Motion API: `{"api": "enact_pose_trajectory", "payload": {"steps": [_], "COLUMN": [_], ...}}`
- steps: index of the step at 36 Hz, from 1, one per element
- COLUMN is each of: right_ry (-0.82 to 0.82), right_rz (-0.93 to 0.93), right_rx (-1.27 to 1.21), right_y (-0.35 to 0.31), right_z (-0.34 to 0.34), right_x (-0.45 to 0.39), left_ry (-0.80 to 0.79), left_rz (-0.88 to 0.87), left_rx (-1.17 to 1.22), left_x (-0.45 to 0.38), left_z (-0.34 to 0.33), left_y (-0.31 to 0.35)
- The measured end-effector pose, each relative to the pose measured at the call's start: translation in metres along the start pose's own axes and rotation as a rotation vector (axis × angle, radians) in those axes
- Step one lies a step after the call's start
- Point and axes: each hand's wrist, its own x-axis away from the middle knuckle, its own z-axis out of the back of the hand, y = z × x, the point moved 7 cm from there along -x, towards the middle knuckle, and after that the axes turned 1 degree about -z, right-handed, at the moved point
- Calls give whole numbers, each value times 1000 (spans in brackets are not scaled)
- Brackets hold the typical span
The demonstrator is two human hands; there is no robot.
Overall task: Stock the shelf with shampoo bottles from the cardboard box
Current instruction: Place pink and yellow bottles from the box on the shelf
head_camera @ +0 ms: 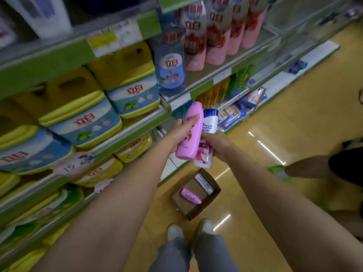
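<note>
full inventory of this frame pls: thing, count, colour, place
Pink plastic shampoo bottle: 1, pink, gripped in left hand.
White shampoo bottle with blue cap: 1, white and blue, held in right hand.
Brown cardboard box: 1, brown, on the floor by the shelf.
Small pink bottle: 1, pink, lying in the box.
White bottle: 1, white, lying in the box.
Yellow detergent jugs: many, yellow with blue labels, left shelves.
Blue dish-soap bottle: 1, blue, middle shelf.
Pink refill bottles: about four, pink, same shelf.
Left hand: 1.
Right hand: 1.
</note>
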Motion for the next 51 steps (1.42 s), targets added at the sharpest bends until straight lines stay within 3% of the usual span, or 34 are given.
{"api": "enact_pose_trajectory", "payload": {"steps": [10,24,32,40,51], "right_ry": [16,68,-4,5,52], "right_rz": [163,247,346,409,455], "right_rx": [-27,-67,-122,-82,-26], "right_y": [-76,-135,-168,-195,-239], "right_z": [-11,-11,-22,-19,-12], "right_x": [33,75,91,100,113], "left_ry": [15,-89,-31,-52,39], "left_rz": [-176,-278,-411,-471,-551], "left_rx": [-23,19,-37,-27,-8], "left_x": [31,76,91,109,121], "left_z": [23,23,37,34,35], "left_y": [82,156,192,220,260]}}
